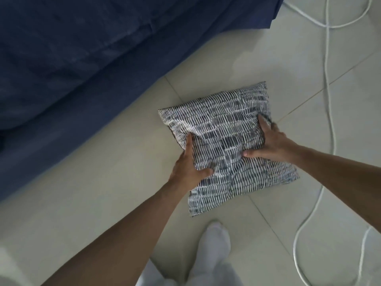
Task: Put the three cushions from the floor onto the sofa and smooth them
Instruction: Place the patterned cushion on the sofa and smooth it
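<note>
Fingers (262, 125) spread wide, pinching both sides of the soft cushion (224, 145) on the floor (103, 203) (white cable (327, 100) close by), might slip out or trip

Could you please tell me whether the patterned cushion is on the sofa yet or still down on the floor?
Still on the floor: the cushion lies flat on the tiles beside the sofa, gripped at its sides by the left hand and right hand.

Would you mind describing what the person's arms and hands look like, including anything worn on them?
Both forearms are bare, with no sleeves in view. The left hand and right hand carry no gloves, and no rings, watch or bracelets are visible.
</note>
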